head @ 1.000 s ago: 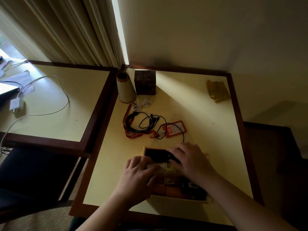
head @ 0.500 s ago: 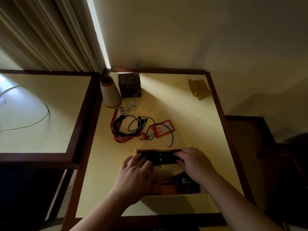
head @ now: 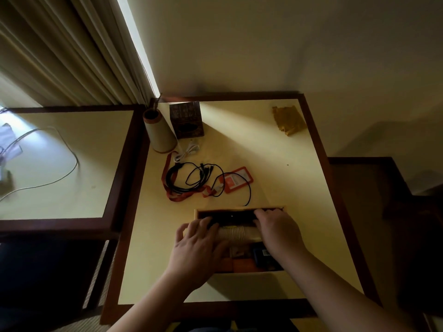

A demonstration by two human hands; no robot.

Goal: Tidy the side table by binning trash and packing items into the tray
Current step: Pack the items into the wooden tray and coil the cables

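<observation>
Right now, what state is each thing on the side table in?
tray: partly packed, both hands in it
remote control: lying flat along tray's far wall
left hand: fingers on remote's left end
right hand: fingers on remote's right end
black cable: loose, tangled, unpacked
orange badge holder: flat, unpacked
yellow wrapper: crumpled, unbinned

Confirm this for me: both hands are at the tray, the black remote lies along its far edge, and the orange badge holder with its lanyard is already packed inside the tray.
One point is wrong. The head view shows the orange badge holder and its lanyard still out on the side table, beyond the tray. The rest holds: left hand and right hand are at the tray, and the black remote lies along its far edge.
</observation>
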